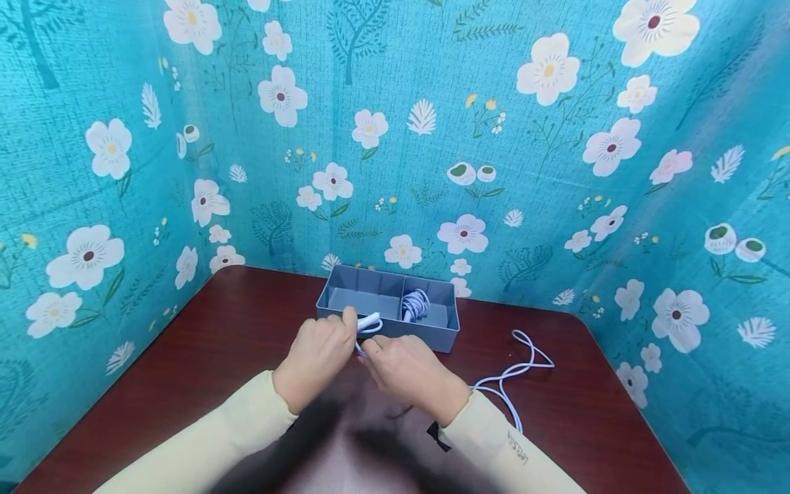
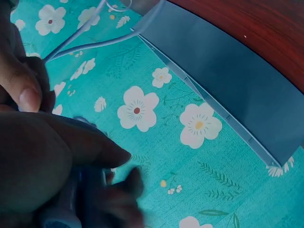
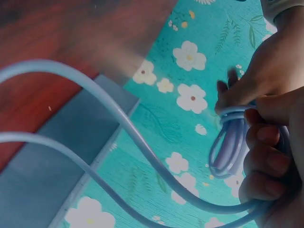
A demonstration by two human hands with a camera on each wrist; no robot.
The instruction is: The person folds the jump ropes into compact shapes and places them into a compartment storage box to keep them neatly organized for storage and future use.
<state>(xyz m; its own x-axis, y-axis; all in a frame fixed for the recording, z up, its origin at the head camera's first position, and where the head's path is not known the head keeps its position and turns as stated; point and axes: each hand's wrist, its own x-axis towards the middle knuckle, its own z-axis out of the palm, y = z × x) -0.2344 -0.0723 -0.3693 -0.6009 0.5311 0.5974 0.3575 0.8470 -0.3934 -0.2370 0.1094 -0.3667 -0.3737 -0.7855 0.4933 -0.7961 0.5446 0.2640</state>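
Pale blue cable (image 1: 515,374), partly coiled, trailing loose across table.

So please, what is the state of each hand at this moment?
Left hand: fingers curled, holding the folded end of the light blue cable.
Right hand: fingers curled, gripping the same cable.

Both hands met at the middle, fingers curled.

The left hand (image 1: 316,360) and right hand (image 1: 412,370) sat close together, knuckles up, with both forearms in pale yellow sleeves (image 1: 204,439) angling inward from the lower corners of the head view. The left thumb pointed forward and up, pinching; the other left fingers (image 2: 28,92) were folded. The right hand's fingers (image 3: 266,159) were bent round what it gripped, fingertips tucked toward the palm. The 2 wrists stayed slightly apart, the fingertips almost touching.
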